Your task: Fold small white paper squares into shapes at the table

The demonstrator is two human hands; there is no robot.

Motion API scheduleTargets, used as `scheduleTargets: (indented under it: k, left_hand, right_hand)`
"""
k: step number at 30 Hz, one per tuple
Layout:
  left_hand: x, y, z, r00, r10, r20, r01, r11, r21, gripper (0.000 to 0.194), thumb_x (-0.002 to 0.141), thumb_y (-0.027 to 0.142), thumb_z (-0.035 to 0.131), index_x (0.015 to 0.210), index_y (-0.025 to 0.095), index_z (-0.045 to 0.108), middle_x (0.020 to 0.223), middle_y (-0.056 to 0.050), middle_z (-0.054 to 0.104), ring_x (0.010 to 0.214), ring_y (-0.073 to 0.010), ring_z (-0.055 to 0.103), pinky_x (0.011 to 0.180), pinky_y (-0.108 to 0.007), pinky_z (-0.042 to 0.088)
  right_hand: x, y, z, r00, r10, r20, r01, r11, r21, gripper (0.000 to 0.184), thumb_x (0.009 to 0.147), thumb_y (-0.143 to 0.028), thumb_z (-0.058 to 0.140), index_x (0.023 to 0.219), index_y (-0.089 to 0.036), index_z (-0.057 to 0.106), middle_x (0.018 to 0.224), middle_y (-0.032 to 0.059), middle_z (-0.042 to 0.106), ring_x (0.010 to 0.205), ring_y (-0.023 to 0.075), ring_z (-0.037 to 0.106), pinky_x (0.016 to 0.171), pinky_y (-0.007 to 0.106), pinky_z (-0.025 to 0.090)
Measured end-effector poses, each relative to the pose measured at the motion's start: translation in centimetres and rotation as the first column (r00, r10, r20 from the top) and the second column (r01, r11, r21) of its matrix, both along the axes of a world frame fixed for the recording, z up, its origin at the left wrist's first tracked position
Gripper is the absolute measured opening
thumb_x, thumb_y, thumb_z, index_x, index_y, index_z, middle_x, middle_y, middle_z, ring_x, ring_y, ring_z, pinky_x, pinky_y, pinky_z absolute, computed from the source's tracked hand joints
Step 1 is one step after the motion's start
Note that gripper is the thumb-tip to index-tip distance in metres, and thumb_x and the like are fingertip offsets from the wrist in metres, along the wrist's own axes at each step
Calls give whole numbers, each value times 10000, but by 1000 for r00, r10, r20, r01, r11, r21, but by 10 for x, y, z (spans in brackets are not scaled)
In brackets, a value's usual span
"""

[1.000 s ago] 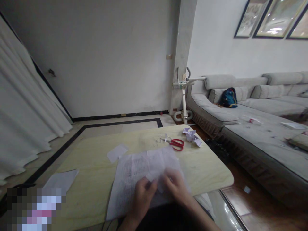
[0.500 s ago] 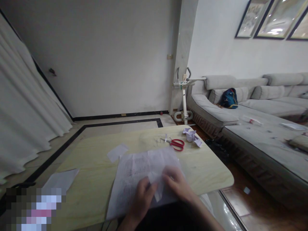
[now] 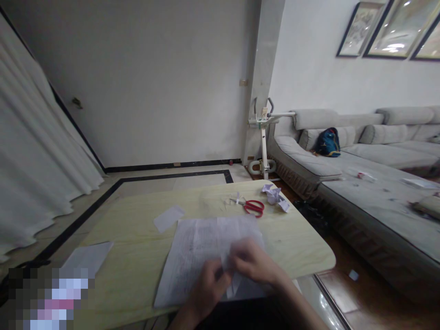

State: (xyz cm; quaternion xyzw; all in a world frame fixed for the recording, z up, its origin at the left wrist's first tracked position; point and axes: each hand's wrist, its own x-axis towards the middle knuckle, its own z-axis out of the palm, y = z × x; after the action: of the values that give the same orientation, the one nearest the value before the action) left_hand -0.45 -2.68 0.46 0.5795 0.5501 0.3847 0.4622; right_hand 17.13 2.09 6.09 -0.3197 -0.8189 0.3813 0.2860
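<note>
A small folded piece of white paper (image 3: 234, 285) is pinched between my two hands, above the near part of a large printed sheet (image 3: 192, 247). My left hand (image 3: 211, 282) is closed on its left side, fingers curled. My right hand (image 3: 250, 260) is closed on its upper right side and somewhat blurred. Behind the sheet lie red-handled scissors (image 3: 253, 207), with thin paper scraps around the blades. Folded paper shapes (image 3: 274, 196) rest near the table's far right corner.
The pale wooden table (image 3: 127, 256) also carries a small paper piece (image 3: 169, 218) and white sheets (image 3: 87, 259) at its left edge. A grey sofa (image 3: 364, 197) with a blue bag (image 3: 329, 142) stands right. A white exercise machine (image 3: 264, 142) is behind.
Both hands have shifted slightly right with the folded paper, drawing closer together. The printed sheet under them has moved slightly right. The scissors and folded shapes stay put.
</note>
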Motion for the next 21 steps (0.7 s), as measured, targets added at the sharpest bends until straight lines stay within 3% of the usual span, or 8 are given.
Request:
scheduleTargets:
  k: [11, 15, 18, 21]
  left_hand:
    - [5, 1, 1, 1000, -1, 31, 0, 1000, 18, 221, 792, 380, 616, 790, 160, 638, 751, -33, 634, 735, -197, 576, 678, -295, 464]
    - [10, 1, 15, 997, -9, 81, 7, 1000, 22, 250, 812, 402, 582, 749, 167, 640, 705, -25, 636, 730, -200, 602, 675, -284, 471]
    - [14, 2, 28, 989, 68, 135, -69, 998, 1, 291, 806, 446, 578, 694, 182, 626, 621, -8, 626, 622, -182, 600, 601, -266, 471]
    - [16, 4, 37, 967, 188, 171, -193, 981, 18, 334, 785, 472, 595, 589, 203, 566, 503, 17, 576, 510, -161, 571, 547, -255, 463]
  right_hand:
    - [-4, 1, 2, 998, -54, 17, 53, 997, 52, 222, 795, -143, 476, 583, -177, 423, 570, -51, 413, 558, 99, 391, 547, 220, 299]
    - [5, -2, 7, 976, -216, -21, 217, 975, 38, 217, 884, -205, 452, 671, -180, 487, 655, -23, 504, 642, 129, 471, 596, 231, 355]
    - [18, -5, 11, 955, -294, 36, 293, 956, 13, 192, 903, -242, 484, 732, -176, 540, 685, -9, 545, 652, 143, 502, 601, 244, 378]
    - [27, -8, 14, 956, -261, 133, 261, 965, 18, 118, 861, -201, 543, 761, -171, 598, 732, 10, 601, 688, 157, 538, 632, 253, 404]
